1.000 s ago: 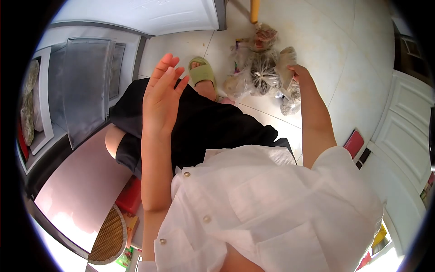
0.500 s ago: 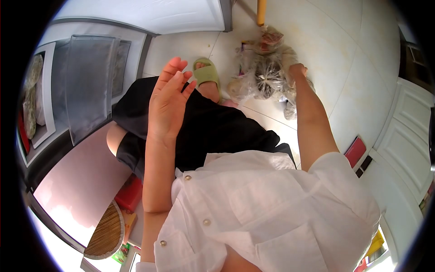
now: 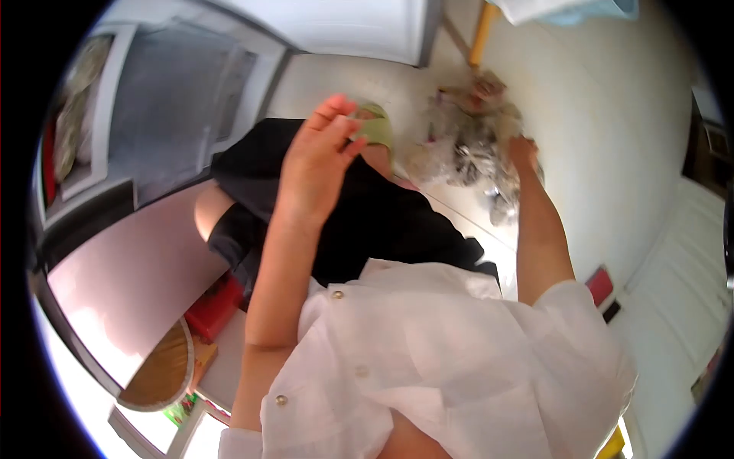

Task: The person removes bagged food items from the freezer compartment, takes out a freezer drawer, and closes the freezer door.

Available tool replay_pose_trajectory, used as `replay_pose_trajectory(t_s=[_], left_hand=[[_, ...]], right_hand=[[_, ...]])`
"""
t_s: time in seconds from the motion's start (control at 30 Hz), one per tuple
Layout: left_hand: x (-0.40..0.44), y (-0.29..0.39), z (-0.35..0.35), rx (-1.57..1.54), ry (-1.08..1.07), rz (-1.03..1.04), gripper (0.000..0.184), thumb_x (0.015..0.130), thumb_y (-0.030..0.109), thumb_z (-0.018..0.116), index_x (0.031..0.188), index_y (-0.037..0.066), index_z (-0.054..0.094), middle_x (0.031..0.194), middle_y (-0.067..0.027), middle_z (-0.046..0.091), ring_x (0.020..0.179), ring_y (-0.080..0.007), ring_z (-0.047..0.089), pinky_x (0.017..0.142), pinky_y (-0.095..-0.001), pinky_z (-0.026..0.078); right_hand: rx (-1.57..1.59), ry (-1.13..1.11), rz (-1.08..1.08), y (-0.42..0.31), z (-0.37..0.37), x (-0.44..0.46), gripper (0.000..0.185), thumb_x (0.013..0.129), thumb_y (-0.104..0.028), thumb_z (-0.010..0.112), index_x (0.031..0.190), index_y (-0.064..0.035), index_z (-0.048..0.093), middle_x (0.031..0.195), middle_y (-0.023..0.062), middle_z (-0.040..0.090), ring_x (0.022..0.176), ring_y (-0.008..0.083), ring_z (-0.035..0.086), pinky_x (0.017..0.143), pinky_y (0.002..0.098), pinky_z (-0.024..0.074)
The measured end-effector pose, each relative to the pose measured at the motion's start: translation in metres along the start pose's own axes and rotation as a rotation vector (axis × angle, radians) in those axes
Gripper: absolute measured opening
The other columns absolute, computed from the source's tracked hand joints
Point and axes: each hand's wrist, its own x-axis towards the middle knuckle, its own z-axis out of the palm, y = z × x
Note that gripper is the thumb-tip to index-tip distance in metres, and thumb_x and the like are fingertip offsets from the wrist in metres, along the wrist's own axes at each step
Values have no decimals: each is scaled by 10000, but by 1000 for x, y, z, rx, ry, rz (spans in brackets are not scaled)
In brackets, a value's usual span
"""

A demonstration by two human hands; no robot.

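My left hand [image 3: 315, 168] is raised over my black-clothed lap, fingers loosely curled and apart, with nothing in it. My right hand [image 3: 523, 151] reaches down to the floor at the right edge of a pile of clear plastic bags [image 3: 466, 153]. Its fingers are curled closed against a pale bag [image 3: 508, 122] in that pile, partly blurred. The bags hold dark and brownish contents that I cannot make out. A reddish packet [image 3: 488, 86] lies at the far end of the pile.
At left stands an open fridge-like cabinet with a translucent drawer front [image 3: 164, 107] and bagged items [image 3: 80, 115] inside. Its white door [image 3: 352, 27] is at the top. A green slipper [image 3: 376, 126], a yellow pole [image 3: 482, 37], a red box [image 3: 216, 307] and white cabinet doors [image 3: 673, 268] surround me.
The view has shifted, so most things appear lower and further right, and a pale blue item shows at the top. My hands keep nearly the same pose, the right one still at the bags.
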Motion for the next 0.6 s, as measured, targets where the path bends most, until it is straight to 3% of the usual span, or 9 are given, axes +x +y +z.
replay_pose_trajectory(t_s=[0.1,0.17,0.23,0.27,0.3,0.33,0.43,0.53,0.6], left_hand=[[-2,5,-1,3,-25,-9,299,908,147,554,1202,112,512,1135,3,561,981,-110,540,905,-312,424],[-3,9,-6,-21,-15,6,292,910,134,550,1199,107,512,1105,5,569,959,-103,546,880,-296,429],[-4,11,-10,-45,-4,28,287,913,129,544,1197,103,513,1092,5,570,953,-99,545,867,-280,428],[-5,14,-13,-57,-20,34,285,915,130,542,1197,102,513,1091,5,569,955,-97,542,864,-273,427],[-7,15,-16,-64,-14,39,287,914,130,545,1198,101,512,1093,8,568,962,-94,539,862,-263,426],[-8,18,-19,-67,-5,42,290,917,133,543,1203,102,511,1089,5,561,969,-93,537,866,-261,426],[-14,28,-29,-89,22,81,296,918,141,548,1207,92,507,1087,-5,552,970,-98,539,889,-271,427],[-21,42,-48,-124,61,172,286,920,133,544,1201,82,512,1087,-12,551,973,-106,542,903,-282,430],[-30,54,-68,-162,83,278,275,923,124,538,1192,75,518,1086,-13,557,973,-112,546,906,-288,432]], right_hand=[[-191,233,-236,13,24,0,195,843,-241,542,1001,-180,637,1088,69,627,1044,264,581,863,418,469],[-182,172,-244,12,16,2,252,891,-284,494,1019,-140,657,1144,113,589,1073,315,561,866,439,488],[-11,-113,-180,6,11,13,260,897,-280,495,1024,-106,640,1177,131,562,1136,313,524,935,457,455],[32,-162,-142,4,-2,5,358,904,-317,496,1191,-113,562,1283,157,489,1217,337,451,975,472,421],[448,-15,83,15,51,30,523,897,-361,513,1349,-117,413,1362,171,411,1279,375,366,985,486,408],[412,-46,84,15,47,28,578,888,-369,530,1378,-110,365,1376,170,395,1285,378,355,1007,486,382],[359,-33,149,-7,-29,-14,639,838,-360,572,1372,-70,373,1344,194,440,1241,387,406,1017,484,354],[462,124,92,-39,-90,-39,598,816,-220,613,1355,-68,402,1351,198,421,1257,370,387,1040,454,333],[596,319,-221,-69,-131,-50,557,807,-126,604,1331,-57,428,1342,199,419,1252,364,390,1040,434,331]])
